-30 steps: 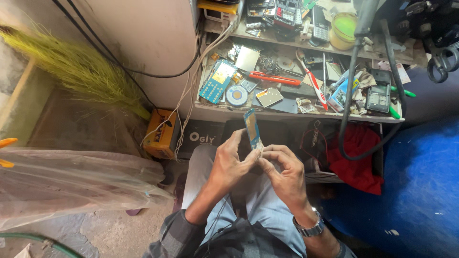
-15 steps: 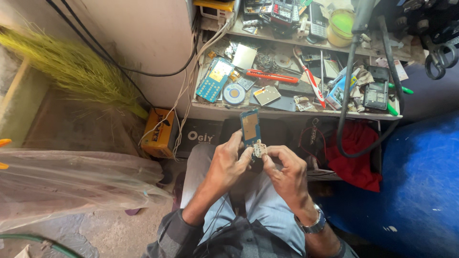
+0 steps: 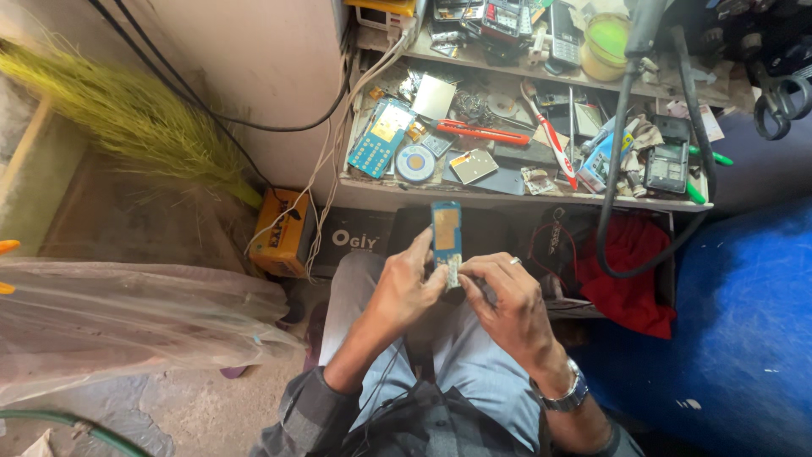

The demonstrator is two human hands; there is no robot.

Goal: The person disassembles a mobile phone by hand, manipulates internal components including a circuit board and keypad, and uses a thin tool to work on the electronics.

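Two hands meet over the person's lap, and both hold one small blue phone board [image 3: 446,235]. It stands upright, just in front of the messy shelf [image 3: 507,200]. The left hand [image 3: 404,286] is curled around the bottom of the board, with its fingers bent and its thumb pressing on the lower edge. The right hand [image 3: 505,302] is curled too, and its fingertips pinch the same bottom end from the other side. A ring sits on one finger, and a silver watch [image 3: 565,394] is on that wrist. A red cloth [image 3: 633,275] lies close by on the right side.
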